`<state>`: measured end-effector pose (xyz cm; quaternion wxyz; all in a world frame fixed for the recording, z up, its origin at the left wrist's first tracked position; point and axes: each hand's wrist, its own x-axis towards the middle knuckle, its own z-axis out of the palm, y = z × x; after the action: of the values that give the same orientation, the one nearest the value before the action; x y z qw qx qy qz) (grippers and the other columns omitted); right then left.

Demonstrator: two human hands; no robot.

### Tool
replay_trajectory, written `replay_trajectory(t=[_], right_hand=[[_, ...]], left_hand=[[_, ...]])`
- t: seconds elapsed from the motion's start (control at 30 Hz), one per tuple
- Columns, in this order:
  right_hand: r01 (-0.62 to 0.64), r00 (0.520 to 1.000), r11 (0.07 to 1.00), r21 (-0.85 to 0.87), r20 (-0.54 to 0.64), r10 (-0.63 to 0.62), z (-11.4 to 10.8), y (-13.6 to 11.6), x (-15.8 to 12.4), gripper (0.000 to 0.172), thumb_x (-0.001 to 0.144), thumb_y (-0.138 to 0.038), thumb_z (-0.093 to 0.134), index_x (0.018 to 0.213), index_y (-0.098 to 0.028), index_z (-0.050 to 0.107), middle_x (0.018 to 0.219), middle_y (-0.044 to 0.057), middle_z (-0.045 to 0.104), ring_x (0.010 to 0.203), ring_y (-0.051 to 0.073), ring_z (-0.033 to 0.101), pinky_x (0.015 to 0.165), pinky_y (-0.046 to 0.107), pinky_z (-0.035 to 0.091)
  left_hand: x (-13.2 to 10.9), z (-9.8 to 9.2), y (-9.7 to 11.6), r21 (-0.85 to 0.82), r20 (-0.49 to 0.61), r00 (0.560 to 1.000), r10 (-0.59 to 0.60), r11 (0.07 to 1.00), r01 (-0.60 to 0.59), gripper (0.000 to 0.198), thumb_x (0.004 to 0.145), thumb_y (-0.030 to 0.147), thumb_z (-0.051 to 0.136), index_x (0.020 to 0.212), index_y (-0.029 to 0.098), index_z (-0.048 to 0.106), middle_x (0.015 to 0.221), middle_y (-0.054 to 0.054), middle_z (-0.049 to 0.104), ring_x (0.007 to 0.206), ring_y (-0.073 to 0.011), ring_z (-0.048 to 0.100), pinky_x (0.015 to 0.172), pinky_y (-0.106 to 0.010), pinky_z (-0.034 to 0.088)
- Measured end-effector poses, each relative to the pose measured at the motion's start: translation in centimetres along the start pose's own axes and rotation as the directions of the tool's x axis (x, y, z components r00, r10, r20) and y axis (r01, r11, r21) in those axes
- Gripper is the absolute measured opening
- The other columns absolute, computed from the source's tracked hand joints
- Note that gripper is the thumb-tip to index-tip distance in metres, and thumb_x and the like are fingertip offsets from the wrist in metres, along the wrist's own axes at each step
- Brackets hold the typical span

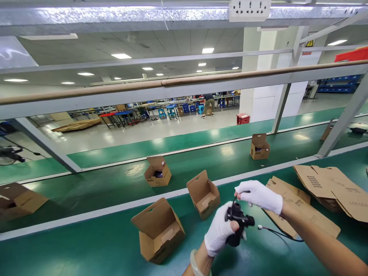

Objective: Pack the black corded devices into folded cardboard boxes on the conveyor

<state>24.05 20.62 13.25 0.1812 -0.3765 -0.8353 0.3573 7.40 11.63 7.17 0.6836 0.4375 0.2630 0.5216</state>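
Observation:
My left hand (220, 232), in a white glove with bare fingertips, is wrapped round a small black pump (236, 222) with a short round spout pointing right. Just above it my right hand (257, 194), gloved the same way, pinches the pump's thin black cable (234, 198) between thumb and fingers. A white plug (260, 227) on dark and red wires shows below my right wrist; part of that lead is hidden by the forearm. Left of my hands, two open cardboard boxes, a nearer box (162, 234) and a smaller-looking box (203, 195), stand on the green surface.
Flattened cardboard boxes (330, 188) lie stacked at the right. On the green belt (115, 188) beyond a pale rail, several open boxes hold dark items, among them one box (158, 172). Metal posts (281, 107) rise from the bench. A person (209, 103) bends over far behind.

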Motion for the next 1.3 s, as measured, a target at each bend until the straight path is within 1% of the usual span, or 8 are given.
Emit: replay_trajectory(t=[0.23,0.4,0.5,0.6,0.83,1.0,1.17,1.3], right_hand=[[0.071,0.995,0.929,-0.363,0.085,-0.044,5.2,0.3,-5.0,0.033,0.087,-0.017,0.037,0.107,-0.023,0.063,0.082,0.002,0.066,0.068,0.018,0.061,0.065,0.030,0.050],[0.324,0.934,0.703,-0.633,0.333,-0.131,8.1,-2.1,-7.6,0.032,0.075,-0.013,0.053,0.103,-0.027,0.059,0.074,-0.002,0.068,0.055,0.018,0.063,0.042,0.027,0.032],[0.499,0.851,0.606,-0.619,0.484,-0.206,6.8,-4.8,-8.1,0.017,0.072,-0.019,0.063,0.086,-0.026,0.057,0.062,-0.005,0.064,0.042,0.016,0.055,0.035,0.029,0.019],[0.531,0.847,0.580,-0.618,0.368,-0.383,3.3,-7.1,-7.3,0.007,0.083,-0.023,0.057,0.088,-0.027,0.057,0.064,-0.003,0.063,0.050,0.016,0.055,0.040,0.029,0.025],[0.419,0.908,0.848,-0.325,0.175,-0.381,-0.2,-4.1,1.3,0.025,0.093,-0.029,0.043,0.090,-0.022,0.067,0.078,0.001,0.064,0.071,0.016,0.058,0.064,0.027,0.042],[0.229,0.958,0.936,-0.267,0.230,-0.168,3.2,-0.9,0.4,0.026,0.089,-0.019,0.041,0.091,-0.024,0.067,0.075,-0.001,0.065,0.070,0.016,0.059,0.065,0.027,0.044],[0.404,0.913,0.649,-0.644,0.238,-0.332,4.2,-3.2,-5.7,0.030,0.085,-0.014,0.040,0.105,-0.025,0.060,0.071,0.002,0.062,0.055,0.019,0.053,0.051,0.030,0.033],[0.506,0.838,0.505,-0.699,0.261,-0.479,2.6,-6.6,-4.6,0.025,0.087,-0.014,0.039,0.093,-0.024,0.061,0.064,0.001,0.055,0.051,0.017,0.045,0.050,0.031,0.025]], left_hand=[[0.7,-1.8,2.9,-0.447,-0.645,0.763,0.039,0.791,-0.418,0.034,0.080,0.038,0.065,0.103,0.015,0.056,0.086,-0.006,0.068,0.072,-0.0152,0.066,0.062,-0.023,0.053],[2.1,-2.0,3.6,-0.570,-0.594,0.804,-0.021,0.717,-0.402,0.043,0.079,0.048,0.063,0.101,0.012,0.057,0.081,-0.004,0.062,0.065,-0.0120,0.063,0.057,-0.021,0.052],[2.0,-1.9,2.4,-0.288,-0.664,0.738,0.118,0.871,-0.398,0.046,0.079,0.056,0.061,0.094,0.013,0.054,0.075,-0.003,0.060,0.055,-0.0107,0.058,0.049,-0.021,0.048],[0.9,-1.7,0.9,0.081,-0.548,0.784,0.292,0.951,-0.297,0.053,0.071,0.063,0.065,0.094,0.017,0.049,0.071,0.000,0.056,0.051,-0.0117,0.055,0.046,-0.023,0.045],[-2.1,-1.4,-0.3,0.187,-0.103,0.982,0.160,0.972,-0.139,0.080,0.046,0.082,0.064,0.087,0.014,0.056,0.077,-0.006,0.059,0.059,-0.0171,0.057,0.051,-0.027,0.047],[-2.3,-2.7,0.9,-0.020,-0.372,0.905,0.208,0.973,-0.231,0.067,0.069,0.077,0.054,0.105,0.020,0.045,0.069,-0.002,0.060,0.045,-0.0163,0.057,0.042,-0.027,0.046],[-1.6,-3.8,2.3,0.242,-0.569,0.739,0.361,0.932,-0.270,0.048,0.077,0.064,0.057,0.094,0.020,0.047,0.072,0.001,0.055,0.054,-0.0134,0.056,0.051,-0.024,0.044],[-1.8,-3.0,1.3,0.481,-0.365,0.847,0.386,0.857,-0.183,0.059,0.060,0.069,0.069,0.081,0.016,0.052,0.067,0.003,0.049,0.062,-0.0112,0.045,0.059,-0.022,0.037]])
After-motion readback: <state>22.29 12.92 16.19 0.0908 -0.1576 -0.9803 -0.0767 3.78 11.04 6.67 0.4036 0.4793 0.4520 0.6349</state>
